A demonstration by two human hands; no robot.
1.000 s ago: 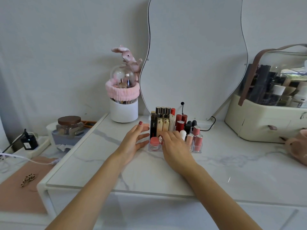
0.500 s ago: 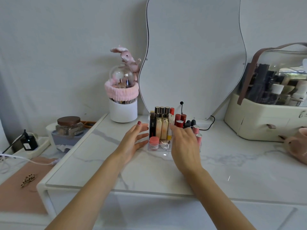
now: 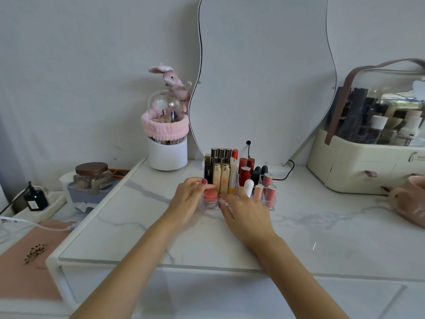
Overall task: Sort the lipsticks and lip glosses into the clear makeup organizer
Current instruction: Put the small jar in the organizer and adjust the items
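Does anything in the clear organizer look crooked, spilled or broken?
Nothing stands out. The lipsticks stand upright in the clear organizer, no spill shows, and both the left hand and right hand rest at its front.

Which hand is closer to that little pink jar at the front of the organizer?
The left hand: its fingertips lie right beside the pink jar, on its left. The right hand rests at the organizer's front edge, to the jar's right.

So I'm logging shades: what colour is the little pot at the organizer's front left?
Coral pink pot; the head view shows it best.
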